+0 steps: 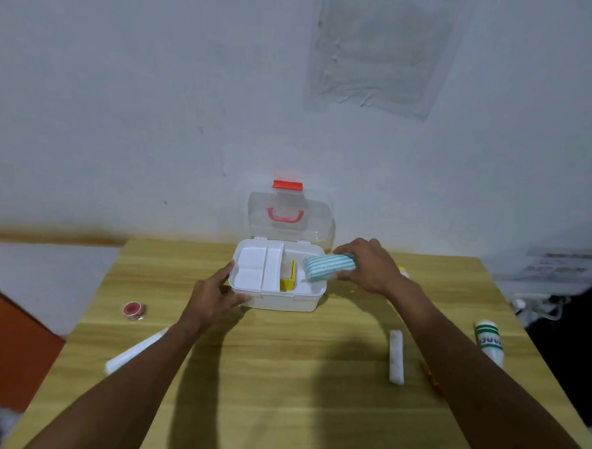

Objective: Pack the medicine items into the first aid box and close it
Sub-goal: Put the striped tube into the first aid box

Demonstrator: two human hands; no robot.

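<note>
Packing's underway: striped pack [330,266] gripped by right hand [371,266], lowering needed next; first aid box [283,301] steadied, clasped by left hand [215,295].

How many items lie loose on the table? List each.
6: red tape roll left, white tube front left, white roll centre right, green-banded bottle far right, orange stick between them, yellow item behind right hand. More may hide.

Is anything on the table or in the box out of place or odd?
Nothing looks spilled or damaged. The removable tray sits shifted to the left in the first aid box, leaving the right side uncovered where the right hand holds the striped pack.
</note>
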